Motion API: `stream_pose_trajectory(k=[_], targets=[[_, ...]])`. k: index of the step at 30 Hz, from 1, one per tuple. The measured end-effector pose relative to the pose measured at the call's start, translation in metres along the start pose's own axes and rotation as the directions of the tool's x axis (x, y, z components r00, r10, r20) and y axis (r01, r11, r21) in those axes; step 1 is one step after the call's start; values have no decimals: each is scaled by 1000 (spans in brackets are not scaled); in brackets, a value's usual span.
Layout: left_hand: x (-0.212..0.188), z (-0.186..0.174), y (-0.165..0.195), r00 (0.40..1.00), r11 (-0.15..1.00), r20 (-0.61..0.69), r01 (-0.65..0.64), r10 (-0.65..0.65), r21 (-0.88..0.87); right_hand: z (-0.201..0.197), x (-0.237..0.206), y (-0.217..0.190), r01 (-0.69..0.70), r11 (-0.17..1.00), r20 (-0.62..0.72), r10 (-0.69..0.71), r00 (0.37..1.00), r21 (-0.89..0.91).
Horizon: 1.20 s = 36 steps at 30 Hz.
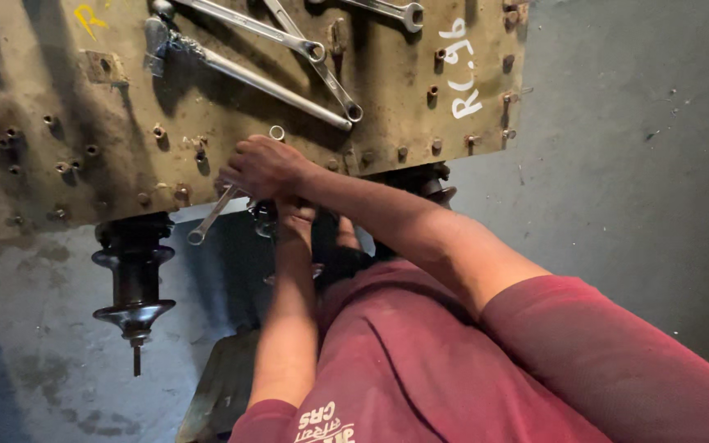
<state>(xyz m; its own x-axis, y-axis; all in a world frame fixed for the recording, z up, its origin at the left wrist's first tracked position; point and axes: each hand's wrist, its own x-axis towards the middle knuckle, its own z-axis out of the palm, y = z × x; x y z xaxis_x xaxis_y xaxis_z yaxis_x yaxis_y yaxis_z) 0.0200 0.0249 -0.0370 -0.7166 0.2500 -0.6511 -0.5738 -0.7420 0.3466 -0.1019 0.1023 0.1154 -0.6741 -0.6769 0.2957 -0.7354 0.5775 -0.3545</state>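
Spanner (211,215): slim bright-steel ring spanner, held slantwise at the lower edge of the metal plate (67,98), its ring end hanging free just below that edge; the upper end is buried in the grip.

Right hand (263,166): fingers curled tight around the spanner's shank, knuckles resting on the plate's lower edge.

Left hand (293,220): reaches up beneath the right wrist to a dark fitting (263,217) under the plate edge; the forearm above covers the fingers, so how far they are closed cannot be told.

Metal plate: broad olive-drab sheet, grimy and scuffed, studded with rusty bolts and open holes; yellow and white chalk marks near its upper edge. Its left and top edges are cut off by the view.

Loose spanners (289,66): several long chrome ones lying crossed on the plate towards its upper edge, one with a heavy dark head.

Insulator (134,279): black, glossy, ribbed, with a flared skirt and a thin stud, projecting from the plate's lower-left edge. A second one (436,184) is mostly hidden behind the arm.

Floor (617,164): grey concrete, stained and flecked.

Shirt (469,369): maroon, short-sleeved.
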Motion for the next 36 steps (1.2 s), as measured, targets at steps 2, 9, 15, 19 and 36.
stream_pose_trajectory(k=[2, 9, 15, 19, 36], targets=[[0, 2, -1, 1000, 1000, -1, 2, -2, 9, -2, 1, 0, 11, 1000, 18, -11, 1000, 14], [-1, 5, -6, 1000, 1000, -5, 12, -12, 22, 1, -2, -2, -40, 998, 40, 38, 998, 38], [-1, 9, -6, 1000, 1000, -7, -4, 4, 21, 5, -3, 0, -11, 1000, 88, 12, 996, -13], [-1, 14, -7, 1000, 1000, -1, -2, 2, 21, 9, -3, 1, -46, 998, 69, 43, 997, 43], [-18, 55, 17, 999, 995, -29, 42, -40, 85, 19, 7, 11, -23, 999, -19, 24, 1000, 33]])
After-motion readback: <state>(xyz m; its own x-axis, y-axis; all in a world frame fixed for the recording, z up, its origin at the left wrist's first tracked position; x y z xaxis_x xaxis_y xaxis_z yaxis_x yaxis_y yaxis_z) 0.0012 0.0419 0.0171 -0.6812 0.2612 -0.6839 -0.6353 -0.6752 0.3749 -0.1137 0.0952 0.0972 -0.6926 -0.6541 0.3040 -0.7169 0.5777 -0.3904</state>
